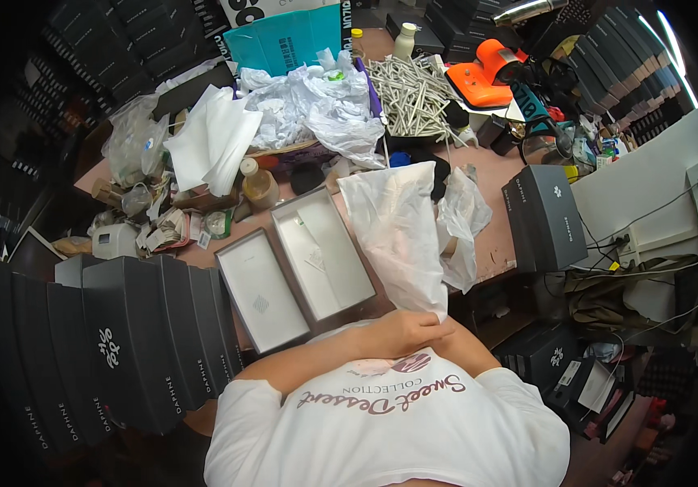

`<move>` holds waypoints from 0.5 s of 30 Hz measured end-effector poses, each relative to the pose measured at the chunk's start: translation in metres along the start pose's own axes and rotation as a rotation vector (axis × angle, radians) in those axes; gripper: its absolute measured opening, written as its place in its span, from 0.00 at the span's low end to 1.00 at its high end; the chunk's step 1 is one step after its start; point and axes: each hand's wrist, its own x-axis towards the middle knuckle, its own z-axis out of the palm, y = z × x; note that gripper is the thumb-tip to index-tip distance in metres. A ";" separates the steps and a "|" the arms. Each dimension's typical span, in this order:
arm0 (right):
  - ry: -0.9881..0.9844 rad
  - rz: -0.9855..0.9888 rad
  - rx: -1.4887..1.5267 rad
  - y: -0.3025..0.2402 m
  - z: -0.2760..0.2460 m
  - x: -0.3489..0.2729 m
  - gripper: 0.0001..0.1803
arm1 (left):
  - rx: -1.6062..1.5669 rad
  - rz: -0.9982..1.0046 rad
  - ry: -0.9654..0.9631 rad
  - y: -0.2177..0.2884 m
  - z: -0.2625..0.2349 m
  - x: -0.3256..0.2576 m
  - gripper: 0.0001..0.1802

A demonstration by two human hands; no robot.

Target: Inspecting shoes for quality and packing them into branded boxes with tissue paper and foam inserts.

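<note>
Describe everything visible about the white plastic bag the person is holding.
The white plastic bag is thin, crinkled and slightly see-through, with something pale inside. It stretches lengthwise away from the person over the pinkish table, right of the open box. Its near end is gripped by the left hand; the right hand is hidden.

right hand behind left hand (401,331), plastic bag (397,235) contents unseen

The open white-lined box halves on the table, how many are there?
2. One open box half lies on the left, near the stack of dark boxes. The other box half lies right beside it, next to the white bag. Others may be hidden.
</note>
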 end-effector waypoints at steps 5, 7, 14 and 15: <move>-0.015 0.016 -0.113 0.025 0.002 -0.001 0.23 | -0.464 -0.753 0.996 -0.028 -0.023 -0.043 0.54; -0.032 0.025 -0.271 0.053 0.001 0.009 0.24 | -1.285 -0.927 1.121 -0.058 -0.030 -0.052 0.41; -0.279 0.303 -1.208 0.004 -0.055 -0.012 0.24 | -0.764 -0.638 1.476 -0.075 -0.078 -0.105 0.28; -0.195 0.195 -1.187 -0.009 -0.052 -0.013 0.24 | -0.573 -0.618 1.537 -0.078 -0.077 -0.107 0.28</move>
